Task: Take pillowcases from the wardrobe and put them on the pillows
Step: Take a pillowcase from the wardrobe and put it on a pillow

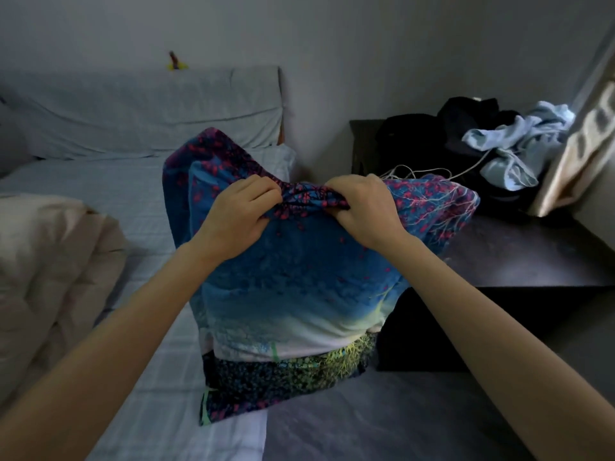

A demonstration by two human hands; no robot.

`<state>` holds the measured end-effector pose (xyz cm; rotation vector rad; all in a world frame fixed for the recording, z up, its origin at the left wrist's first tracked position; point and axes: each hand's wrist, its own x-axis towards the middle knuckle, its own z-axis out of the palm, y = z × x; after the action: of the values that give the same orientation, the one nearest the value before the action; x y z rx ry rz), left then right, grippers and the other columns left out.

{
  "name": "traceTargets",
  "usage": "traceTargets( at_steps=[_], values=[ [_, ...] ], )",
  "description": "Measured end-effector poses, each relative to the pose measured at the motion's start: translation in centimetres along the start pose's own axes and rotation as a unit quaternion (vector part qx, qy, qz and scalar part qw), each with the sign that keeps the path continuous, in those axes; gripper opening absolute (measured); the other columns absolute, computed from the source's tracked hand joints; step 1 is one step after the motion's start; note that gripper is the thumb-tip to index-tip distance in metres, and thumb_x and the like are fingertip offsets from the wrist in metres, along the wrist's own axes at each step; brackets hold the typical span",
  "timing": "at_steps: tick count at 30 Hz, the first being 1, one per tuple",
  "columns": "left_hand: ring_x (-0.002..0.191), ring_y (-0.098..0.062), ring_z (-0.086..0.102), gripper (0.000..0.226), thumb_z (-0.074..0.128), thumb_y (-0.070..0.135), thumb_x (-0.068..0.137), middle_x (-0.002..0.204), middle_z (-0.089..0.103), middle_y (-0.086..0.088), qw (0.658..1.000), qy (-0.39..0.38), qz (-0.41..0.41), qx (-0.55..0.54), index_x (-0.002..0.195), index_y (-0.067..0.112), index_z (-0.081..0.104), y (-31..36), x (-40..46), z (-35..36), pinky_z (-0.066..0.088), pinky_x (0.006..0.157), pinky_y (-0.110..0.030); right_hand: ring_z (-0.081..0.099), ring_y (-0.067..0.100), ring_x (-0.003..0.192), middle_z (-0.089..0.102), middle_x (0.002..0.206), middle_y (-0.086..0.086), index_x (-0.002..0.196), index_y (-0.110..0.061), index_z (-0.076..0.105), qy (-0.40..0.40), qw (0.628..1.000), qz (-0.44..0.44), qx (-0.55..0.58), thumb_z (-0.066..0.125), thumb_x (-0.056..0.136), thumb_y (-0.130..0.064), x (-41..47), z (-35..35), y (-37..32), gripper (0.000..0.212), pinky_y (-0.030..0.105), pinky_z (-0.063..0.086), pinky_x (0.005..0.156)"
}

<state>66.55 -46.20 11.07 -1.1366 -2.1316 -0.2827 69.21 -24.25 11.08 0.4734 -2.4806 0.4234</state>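
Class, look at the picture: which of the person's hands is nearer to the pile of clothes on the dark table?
Right. The right hand grips the pillowcase on the side toward the pile of clothes; the left hand grips it farther away, toward the bed.

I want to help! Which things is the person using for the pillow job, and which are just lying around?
For the job:
left hand
right hand
blue tree-print pillowcase

Just lying about:
cream duvet
light blue garment
black clothes
white cord
dark bedside table
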Motion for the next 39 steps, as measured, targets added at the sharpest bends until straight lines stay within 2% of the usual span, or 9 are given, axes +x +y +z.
traceTargets(
  at_steps=[3,8,12,16,20,29,33,35,39],
  values=[
    [0.083,-0.023,0.046,0.030,0.050,-0.013,0.058,0.088,0.064,-0.019,1.000,0.001,-0.006,0.018,0.084,-0.003,0.061,-4.1,1.4,1.8,0.040,0.069,-0.032,0.058,0.031,0.082,0.068,0.084,0.008,0.087,-0.009,0.064,0.006,0.999,-0.011,0.036,0.060,0.074,-0.011,4.5,2.7,1.8,0.014,0.037,0.034,0.069],
    [0.083,-0.024,0.048,0.027,0.049,-0.012,0.061,0.087,0.065,-0.018,0.998,0.019,-0.032,0.057,0.083,-0.002,0.060,-12.4,3.9,5.2,0.043,0.069,-0.034,0.057,0.034,0.074,0.066,0.076,0.010,0.081,-0.008,0.063,0.009,0.997,-0.044,0.060,0.060,0.070,-0.009,13.5,7.9,4.8,0.011,0.041,0.042,0.069],
    [0.082,-0.025,0.047,0.027,0.052,-0.013,0.059,0.087,0.064,-0.018,0.996,0.001,-0.054,0.073,0.082,-0.002,0.060,-18.1,6.7,7.9,0.042,0.068,-0.035,0.058,0.036,0.078,0.068,0.079,0.012,0.082,-0.007,0.063,0.007,0.994,-0.060,0.091,0.061,0.071,-0.011,20.1,11.9,7.7,0.012,0.043,0.043,0.064],
    [0.081,-0.025,0.046,0.027,0.051,-0.011,0.059,0.087,0.063,-0.018,0.993,-0.020,-0.070,0.097,0.083,-0.002,0.059,-24.2,9.5,11.1,0.041,0.067,-0.035,0.059,0.037,0.086,0.069,0.086,0.014,0.086,-0.008,0.065,-0.013,0.992,-0.069,0.105,0.063,0.071,-0.014,26.7,15.8,11.0,0.015,0.041,0.041,0.069],
    [0.080,-0.025,0.046,0.027,0.042,-0.003,0.061,0.087,0.063,-0.017,0.991,-0.016,-0.095,0.092,0.083,-0.001,0.058,-29.8,11.3,14.3,0.041,0.067,-0.035,0.059,0.037,0.085,0.069,0.084,0.014,0.083,-0.008,0.065,-0.019,0.989,-0.085,0.118,0.064,0.070,-0.013,32.6,19.6,13.3,0.015,0.041,0.041,0.069],
    [0.081,-0.023,0.046,0.026,0.042,-0.003,0.064,0.087,0.064,-0.015,0.989,-0.025,-0.102,0.107,0.084,0.001,0.058,-44.0,14.6,21.6,0.040,0.067,-0.033,0.059,0.033,0.081,0.069,0.081,0.008,0.084,-0.010,0.064,-0.046,0.985,-0.119,0.114,0.063,0.071,-0.013,45.8,29.8,18.6,0.013,0.038,0.042,0.069],
    [0.082,-0.023,0.046,0.027,0.042,-0.002,0.062,0.087,0.063,-0.016,0.987,-0.018,-0.111,0.113,0.083,-0.001,0.059,-50.4,17.2,23.4,0.040,0.067,-0.032,0.058,0.033,0.074,0.067,0.075,0.008,0.078,-0.011,0.063,-0.023,0.984,-0.138,0.106,0.064,0.072,-0.014,52.6,32.7,20.4,0.007,0.032,0.032,0.060],
    [0.081,-0.025,0.046,0.027,0.042,-0.004,0.061,0.087,0.063,-0.017,0.987,-0.011,-0.113,0.113,0.083,-0.002,0.059,-53.3,19.0,24.1,0.040,0.067,-0.033,0.059,0.033,0.075,0.068,0.075,0.009,0.079,-0.011,0.064,-0.010,0.984,-0.146,0.103,0.065,0.071,-0.015,55.9,33.5,21.4,0.009,0.034,0.034,0.059],
    [0.080,-0.024,0.046,0.027,0.043,-0.006,0.061,0.087,0.063,-0.017,0.984,-0.011,-0.120,0.132,0.082,-0.002,0.060,-58.4,21.9,26.1,0.040,0.066,-0.035,0.059,0.034,0.078,0.069,0.079,0.009,0.085,-0.009,0.066,-0.003,0.979,-0.165,0.121,0.066,0.072,-0.014,61.6,35.9,23.6,0.014,0.036,0.035,0.066]
  ],
)
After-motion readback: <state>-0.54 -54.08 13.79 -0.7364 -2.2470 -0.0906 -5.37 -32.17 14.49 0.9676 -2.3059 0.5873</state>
